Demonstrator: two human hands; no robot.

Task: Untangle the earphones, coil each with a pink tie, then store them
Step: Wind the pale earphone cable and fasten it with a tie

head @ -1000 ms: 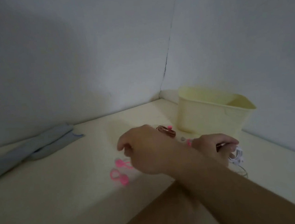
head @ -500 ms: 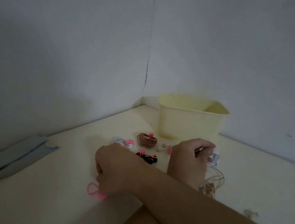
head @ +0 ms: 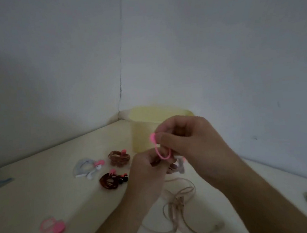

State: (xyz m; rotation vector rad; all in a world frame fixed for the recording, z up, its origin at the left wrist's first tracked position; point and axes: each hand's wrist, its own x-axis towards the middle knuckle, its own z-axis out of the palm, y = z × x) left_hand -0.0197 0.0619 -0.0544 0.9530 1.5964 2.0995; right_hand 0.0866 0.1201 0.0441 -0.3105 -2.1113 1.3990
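Raised in front of the yellow bin (head: 143,134), the right hand (head: 186,143) pinches a pink tie (head: 160,151) whose loop hangs to the left hand (head: 148,170), curled around a brownish cord bundle, with three tied coils at nine o'clock.

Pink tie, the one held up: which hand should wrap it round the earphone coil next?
Right, probably. The right hand pinches the pink tie, and its loop hangs right at the earphone coil that the left hand grips.
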